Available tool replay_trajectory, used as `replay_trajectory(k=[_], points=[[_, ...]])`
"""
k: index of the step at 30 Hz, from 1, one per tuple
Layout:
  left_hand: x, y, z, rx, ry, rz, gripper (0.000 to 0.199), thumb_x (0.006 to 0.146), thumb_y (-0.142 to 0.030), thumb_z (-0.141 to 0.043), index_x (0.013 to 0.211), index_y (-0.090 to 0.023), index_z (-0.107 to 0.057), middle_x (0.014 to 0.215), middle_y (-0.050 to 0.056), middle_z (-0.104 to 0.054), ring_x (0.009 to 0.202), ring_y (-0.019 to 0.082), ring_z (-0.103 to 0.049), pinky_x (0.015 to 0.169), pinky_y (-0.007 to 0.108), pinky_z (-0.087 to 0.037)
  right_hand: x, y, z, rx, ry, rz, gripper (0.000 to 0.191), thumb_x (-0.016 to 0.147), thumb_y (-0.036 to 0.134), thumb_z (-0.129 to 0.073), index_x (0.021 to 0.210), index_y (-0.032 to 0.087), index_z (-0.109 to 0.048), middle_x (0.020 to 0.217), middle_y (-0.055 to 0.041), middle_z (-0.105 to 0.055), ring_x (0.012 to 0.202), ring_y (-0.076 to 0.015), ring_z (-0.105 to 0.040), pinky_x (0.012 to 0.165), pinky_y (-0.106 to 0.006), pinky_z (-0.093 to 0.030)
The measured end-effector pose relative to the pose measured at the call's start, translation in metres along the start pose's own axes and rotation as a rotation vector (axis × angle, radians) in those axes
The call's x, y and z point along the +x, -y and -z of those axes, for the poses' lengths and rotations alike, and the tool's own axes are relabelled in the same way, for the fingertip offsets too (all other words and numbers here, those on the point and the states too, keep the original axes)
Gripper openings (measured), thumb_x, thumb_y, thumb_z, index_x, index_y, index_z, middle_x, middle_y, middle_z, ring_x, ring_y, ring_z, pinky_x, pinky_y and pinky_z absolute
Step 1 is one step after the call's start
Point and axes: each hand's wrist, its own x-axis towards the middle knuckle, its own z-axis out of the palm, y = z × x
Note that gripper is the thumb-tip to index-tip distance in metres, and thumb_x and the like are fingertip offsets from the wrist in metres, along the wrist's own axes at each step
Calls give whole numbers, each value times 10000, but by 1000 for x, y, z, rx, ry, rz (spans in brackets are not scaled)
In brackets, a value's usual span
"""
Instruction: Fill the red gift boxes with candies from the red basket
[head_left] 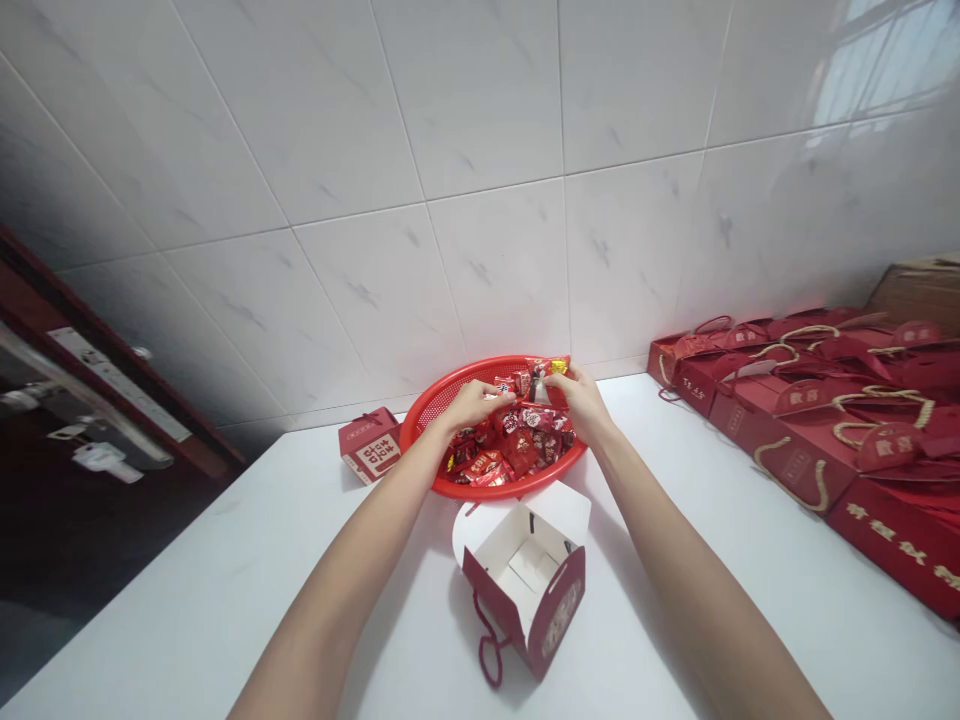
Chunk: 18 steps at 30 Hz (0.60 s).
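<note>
Wrapped sweets [520, 450], mostly red, lie in a red plastic basket [493, 492] against the wall. Over its back left part is my left hand [474, 405], fingers closed at a small red wrapper. My right hand [577, 400] is at the basket's right side, with its fingers pinched on a wrapped sweet [555, 370] that shows red and yellow. In front of the basket stands a dark red gift box [525, 590], its flaps open, its white inside bare and a cord loop hanging at its left.
A small closed red box [371, 447] sits left of the basket. Rows of red gift boxes [802, 430] with rope handles fill the right side of the white table [247, 570]. A tiled wall stands behind, and a door with keys at the far left.
</note>
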Motion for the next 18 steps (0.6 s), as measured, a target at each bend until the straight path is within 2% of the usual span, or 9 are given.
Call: replay_trajectory(k=[2, 5, 7, 10, 14, 18], points=[[2, 2, -1, -19, -9, 16, 643, 745, -793, -568, 562, -177, -574, 486, -43, -403, 491, 108, -339, 525, 263, -252, 0, 0, 0, 1, 4, -3, 200, 553, 241, -664, 749, 214, -635, 713, 32, -677, 689, -157, -601, 696, -287, -472], [4, 1, -1, -61, 8, 46, 680, 794, -807, -473, 611, -169, -620, 533, 0, -534, 515, 137, -465, 533, 269, -327, 1, -1, 1, 0, 2, -4, 205, 551, 232, -665, 752, 212, -632, 712, 34, -671, 681, -153, -596, 691, -287, -469], [3, -1, -1, -87, 45, 64, 689, 826, -791, -427, 664, -160, -654, 606, 43, -636, 574, 165, -562, 563, 273, -395, 1, -1, 1, -2, 3, -2, 205, 554, 229, -669, 755, 212, -630, 714, 37, -670, 679, -152, -593, 689, -287, -466], [1, -5, -1, -91, 105, 83, 647, 862, -730, -418, 714, -156, -677, 653, 64, -689, 616, 180, -611, 571, 272, -428, 1, -1, 1, -5, 9, 0, 190, 566, 237, -666, 749, 214, -620, 706, 40, -664, 670, -151, -586, 682, -288, -457], [-3, -8, 0, -11, 202, 117, 484, 826, -616, -544, 665, -177, -670, 657, 41, -690, 603, 175, -596, 530, 264, -414, 1, -1, 1, 0, 2, 2, 190, 548, 243, -667, 728, 207, -617, 673, 47, -638, 643, -137, -555, 643, -269, -434], [-7, -9, 3, 171, 344, 202, 355, 676, -522, -743, 564, -190, -685, 578, 23, -656, 570, 174, -577, 531, 265, -402, 1, 0, 0, 5, -3, -2, 189, 528, 243, -669, 703, 203, -611, 654, 51, -629, 630, -129, -540, 616, -254, -423]])
